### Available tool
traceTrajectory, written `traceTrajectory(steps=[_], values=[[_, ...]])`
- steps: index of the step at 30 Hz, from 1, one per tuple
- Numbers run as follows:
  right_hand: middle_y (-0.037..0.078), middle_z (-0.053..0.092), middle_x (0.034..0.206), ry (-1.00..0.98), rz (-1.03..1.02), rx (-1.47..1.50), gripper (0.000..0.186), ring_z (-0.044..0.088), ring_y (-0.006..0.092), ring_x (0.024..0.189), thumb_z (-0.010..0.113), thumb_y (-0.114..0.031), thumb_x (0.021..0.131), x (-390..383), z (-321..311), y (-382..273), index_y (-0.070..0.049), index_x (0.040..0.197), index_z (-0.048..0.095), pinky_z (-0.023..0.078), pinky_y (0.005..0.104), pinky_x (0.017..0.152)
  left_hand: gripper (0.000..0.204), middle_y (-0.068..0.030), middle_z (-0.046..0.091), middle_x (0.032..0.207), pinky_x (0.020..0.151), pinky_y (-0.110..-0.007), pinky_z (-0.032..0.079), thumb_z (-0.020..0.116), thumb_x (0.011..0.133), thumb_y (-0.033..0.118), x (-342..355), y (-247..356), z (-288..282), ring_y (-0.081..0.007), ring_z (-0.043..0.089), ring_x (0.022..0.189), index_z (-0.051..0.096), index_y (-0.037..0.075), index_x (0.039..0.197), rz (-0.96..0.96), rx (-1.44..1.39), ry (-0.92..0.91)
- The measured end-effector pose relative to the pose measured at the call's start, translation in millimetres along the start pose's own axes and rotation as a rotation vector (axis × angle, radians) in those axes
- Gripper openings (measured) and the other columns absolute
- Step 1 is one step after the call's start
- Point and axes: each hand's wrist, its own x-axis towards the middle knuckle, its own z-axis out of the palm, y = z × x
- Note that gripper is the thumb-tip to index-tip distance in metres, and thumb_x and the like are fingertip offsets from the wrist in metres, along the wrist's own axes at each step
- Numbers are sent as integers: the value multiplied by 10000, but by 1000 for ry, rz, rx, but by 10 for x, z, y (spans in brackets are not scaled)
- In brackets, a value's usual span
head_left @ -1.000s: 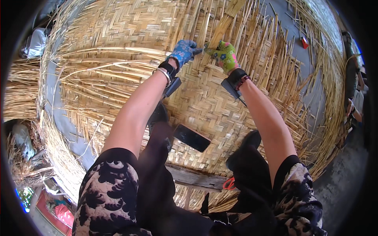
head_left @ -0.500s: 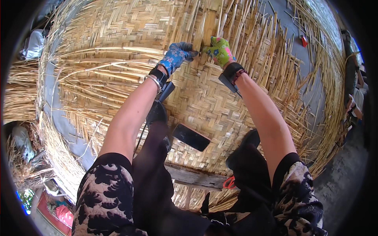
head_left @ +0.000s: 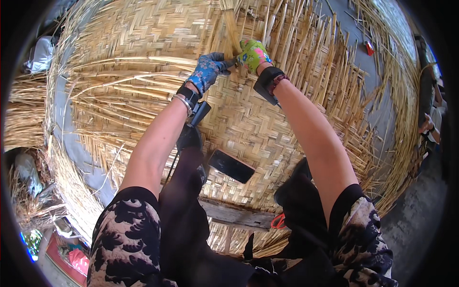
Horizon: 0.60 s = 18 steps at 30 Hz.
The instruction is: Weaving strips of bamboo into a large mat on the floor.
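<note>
A large woven reed mat in a herringbone pattern spreads beneath me. My left hand, in a blue flowered glove with grey fingertips, is closed, its thumb and fingers pinching the near end of a flat reed strip. My right hand, in a green flowered glove, closes on the same strip just beside it. The fingertips of the two hands nearly meet, and they partly hide the strip's end. From there the strip runs away from me over the mat.
Loose reed ends fan out on the left, and more reeds stick out on the right. A dark phone lies on the mat between my feet. A wooden beam crosses close to me. A small red object sits far right.
Both hands have shifted a little to the left, the right hand more. The strip's near end has swung with them and now slants. The phone has stayed in place.
</note>
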Motion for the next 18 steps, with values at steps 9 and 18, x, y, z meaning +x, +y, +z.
traceTrajectory(steps=[9,18], values=[[34,496,519,-391,258,255,71,482,146,390,577,-99,682,53,-322,-182,-61,708,524,371,266,336,387,-84,587,892,631,-238,486,670,694,56,-118,239,155,-138,575,751,510,-34,1035,23,248,-57],[100,597,705,-426,125,293,175,575,260,616,533,-251,707,-27,-53,59,-108,792,587,446,347,528,277,-60,595,933,739,-250,448,625,732,79,126,565,189,-113,556,837,552,21,993,169,93,-134]])
